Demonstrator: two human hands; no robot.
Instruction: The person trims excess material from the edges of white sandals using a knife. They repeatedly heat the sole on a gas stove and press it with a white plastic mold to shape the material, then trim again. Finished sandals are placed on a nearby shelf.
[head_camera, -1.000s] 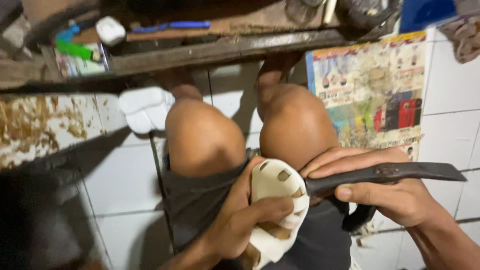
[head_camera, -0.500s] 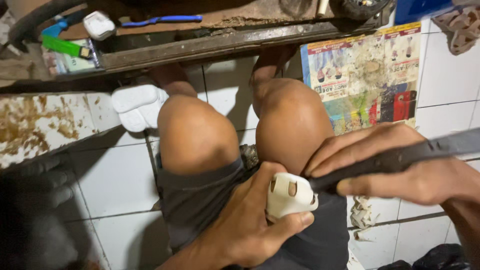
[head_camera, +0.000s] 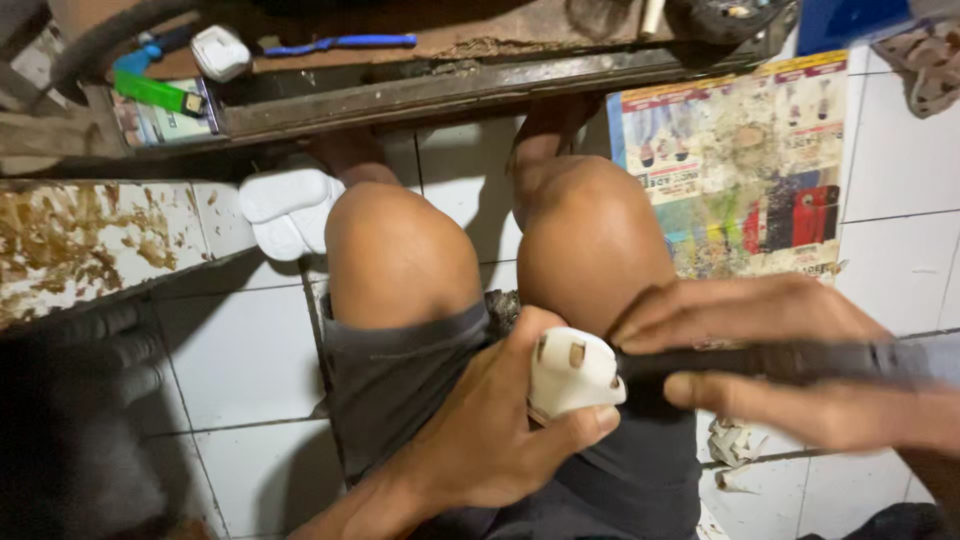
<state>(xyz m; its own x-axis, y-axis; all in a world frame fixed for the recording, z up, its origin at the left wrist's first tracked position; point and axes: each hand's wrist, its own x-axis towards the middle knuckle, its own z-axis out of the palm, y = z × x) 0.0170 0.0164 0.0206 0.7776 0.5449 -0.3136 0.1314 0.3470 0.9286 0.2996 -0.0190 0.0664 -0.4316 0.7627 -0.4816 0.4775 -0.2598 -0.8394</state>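
While the left hand curls shut around a white plug, thumb across the top and fingertips under its lower edge, the plug sits just above the lap with two metal pins showing on its upper face. Right beside it, the right hand closes tightly over a dark tool handle, fingers wrapped over the top and thumb pressed along the underside; the handle's near end meets the plug's right side, though blur hides how they join. Both hands rest over dark shorts, just below two bare knees.

Compared with half a second ago, the plug sits a little higher and closer to the right knee, the left thumb lies further over it, and the handle runs more level, its far end blurring out at the right edge. A second ago the plug was tilted with its broad face up and the tool pointed further right.

Beyond the knees, a printed colourful sheet lies on the white tiled floor to the right. Further out, a rusty metal frame crosses the top, carrying a small white block, a green lighter and a blue tool. A white sandal lies left of the knees.
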